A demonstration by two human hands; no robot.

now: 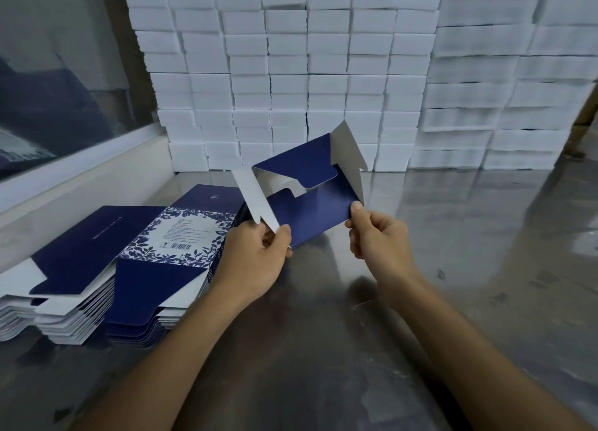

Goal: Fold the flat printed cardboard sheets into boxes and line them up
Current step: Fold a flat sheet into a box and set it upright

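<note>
A dark blue cardboard box (pixel 318 209), partly opened up, hangs in the air above the metal table (pixel 323 349). Its end faces me, with two blue flaps folded across the opening and two white side flaps sticking out. My left hand (pixel 255 259) pinches the box's lower left corner beside a white flap. My right hand (pixel 377 236) pinches the lower right corner with thumb on top. A thick stack of flat printed sheets (pixel 136 252), blue with a white floral panel and a barcode, lies on the table to the left.
A tall wall of stacked white foam blocks (pixel 291 74) fills the back of the table, with more white stacks (pixel 504 91) at the right. A window with a white sill (pixel 74 184) runs along the left. Bare metal tabletop lies at the front and right.
</note>
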